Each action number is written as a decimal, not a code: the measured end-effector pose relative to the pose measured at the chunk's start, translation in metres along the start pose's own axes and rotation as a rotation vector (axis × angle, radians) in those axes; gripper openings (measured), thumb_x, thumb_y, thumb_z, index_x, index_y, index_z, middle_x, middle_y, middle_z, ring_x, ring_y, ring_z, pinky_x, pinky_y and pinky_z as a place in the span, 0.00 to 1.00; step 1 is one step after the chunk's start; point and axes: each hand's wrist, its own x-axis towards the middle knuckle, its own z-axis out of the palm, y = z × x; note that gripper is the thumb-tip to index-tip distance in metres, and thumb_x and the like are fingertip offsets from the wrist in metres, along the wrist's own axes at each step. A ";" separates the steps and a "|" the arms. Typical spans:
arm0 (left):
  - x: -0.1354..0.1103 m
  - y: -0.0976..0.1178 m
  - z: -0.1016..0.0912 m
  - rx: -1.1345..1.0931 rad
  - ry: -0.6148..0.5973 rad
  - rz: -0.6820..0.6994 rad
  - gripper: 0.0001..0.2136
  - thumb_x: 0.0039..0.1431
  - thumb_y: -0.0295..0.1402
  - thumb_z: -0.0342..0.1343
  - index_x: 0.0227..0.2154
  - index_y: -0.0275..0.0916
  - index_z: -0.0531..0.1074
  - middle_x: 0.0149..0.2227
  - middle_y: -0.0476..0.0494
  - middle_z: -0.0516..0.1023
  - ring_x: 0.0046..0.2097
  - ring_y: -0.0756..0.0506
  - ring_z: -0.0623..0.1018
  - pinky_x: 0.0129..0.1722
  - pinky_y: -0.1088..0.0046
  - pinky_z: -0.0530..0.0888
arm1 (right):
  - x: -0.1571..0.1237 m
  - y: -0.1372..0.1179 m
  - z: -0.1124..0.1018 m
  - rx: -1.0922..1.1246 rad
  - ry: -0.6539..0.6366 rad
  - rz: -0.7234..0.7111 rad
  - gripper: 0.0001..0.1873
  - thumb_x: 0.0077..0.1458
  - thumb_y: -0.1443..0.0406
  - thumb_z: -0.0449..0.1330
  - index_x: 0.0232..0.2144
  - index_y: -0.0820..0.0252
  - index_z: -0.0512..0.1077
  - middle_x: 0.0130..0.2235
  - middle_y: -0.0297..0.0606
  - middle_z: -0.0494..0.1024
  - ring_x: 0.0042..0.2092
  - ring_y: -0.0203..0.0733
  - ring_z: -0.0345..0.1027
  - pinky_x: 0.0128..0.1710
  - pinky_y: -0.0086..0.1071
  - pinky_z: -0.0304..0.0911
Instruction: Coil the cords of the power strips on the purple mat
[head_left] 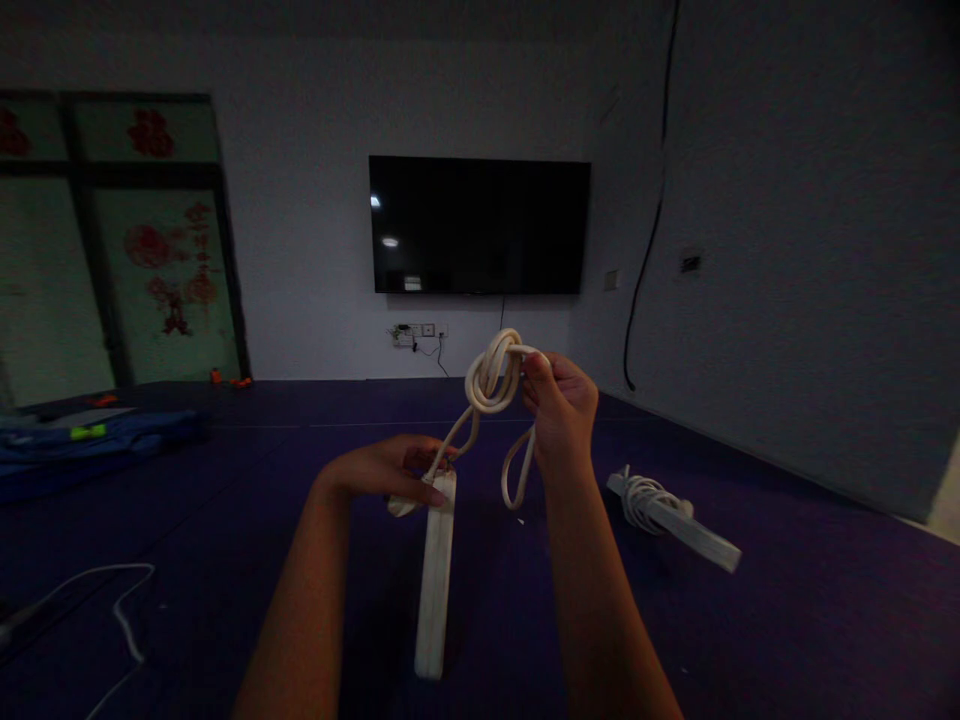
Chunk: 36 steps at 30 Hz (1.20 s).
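Observation:
A long white power strip hangs upright in front of me, its top end gripped by my left hand. From that end its cream cord rises into a bundle of twisted loops. My right hand pinches the cord beside the bundle, thumb against the fingers, higher than my left hand. A slack loop of cord dangles below the right hand. Part of a white piece, perhaps the plug, shows under my left hand; most of it is hidden.
A second power strip, wrapped in its own cord, lies on the dark blue floor at right. A thin white cable curls at lower left. Blue fabric lies at far left. A television hangs on the wall.

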 end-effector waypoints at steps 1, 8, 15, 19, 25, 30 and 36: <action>-0.001 0.005 0.002 0.005 0.049 0.040 0.23 0.38 0.25 0.66 0.42 0.41 0.72 0.41 0.45 0.77 0.43 0.46 0.75 0.43 0.69 0.69 | 0.000 0.000 0.001 0.010 -0.002 0.003 0.19 0.44 0.50 0.62 0.23 0.61 0.70 0.17 0.24 0.55 0.18 0.26 0.44 0.16 0.24 0.41; 0.005 0.041 0.034 -0.121 0.352 0.353 0.15 0.42 0.30 0.64 0.36 0.38 0.72 0.33 0.46 0.77 0.35 0.48 0.75 0.34 0.72 0.70 | -0.006 0.002 0.013 -0.048 -0.061 0.014 0.20 0.46 0.49 0.60 0.24 0.61 0.69 0.18 0.25 0.55 0.19 0.27 0.46 0.17 0.25 0.42; 0.012 0.042 0.042 -0.212 0.415 0.385 0.13 0.45 0.37 0.63 0.19 0.36 0.66 0.15 0.56 0.60 0.17 0.57 0.59 0.17 0.80 0.56 | -0.007 0.008 0.015 -0.135 -0.055 0.058 0.21 0.45 0.49 0.61 0.22 0.62 0.68 0.17 0.24 0.53 0.19 0.27 0.44 0.17 0.25 0.40; 0.010 0.044 0.036 -0.424 0.466 0.431 0.14 0.48 0.38 0.62 0.19 0.36 0.65 0.13 0.59 0.57 0.14 0.59 0.54 0.14 0.82 0.51 | -0.006 0.013 0.013 -0.157 -0.184 0.160 0.18 0.44 0.53 0.63 0.29 0.63 0.69 0.17 0.22 0.56 0.17 0.26 0.44 0.16 0.24 0.39; 0.005 0.050 0.024 -0.796 0.586 0.444 0.09 0.55 0.33 0.57 0.23 0.32 0.70 0.16 0.55 0.65 0.14 0.60 0.58 0.13 0.86 0.56 | -0.012 0.029 0.019 -0.343 -0.448 0.122 0.21 0.47 0.67 0.57 0.47 0.61 0.67 0.24 0.27 0.68 0.23 0.30 0.58 0.23 0.24 0.55; 0.007 0.049 0.021 -0.955 0.727 0.545 0.09 0.55 0.18 0.48 0.30 0.31 0.74 0.30 0.44 0.78 0.26 0.56 0.74 0.24 0.86 0.71 | -0.016 0.033 0.021 -0.721 -0.675 0.096 0.20 0.47 0.77 0.49 0.41 0.61 0.72 0.29 0.36 0.75 0.31 0.36 0.68 0.32 0.27 0.60; 0.006 0.039 0.007 -0.854 0.848 0.761 0.13 0.50 0.15 0.50 0.32 0.34 0.75 0.44 0.40 0.77 0.50 0.44 0.74 0.48 0.74 0.72 | -0.018 0.013 0.022 -0.740 -0.745 0.147 0.17 0.45 0.78 0.50 0.33 0.61 0.74 0.32 0.37 0.78 0.30 0.36 0.70 0.31 0.27 0.61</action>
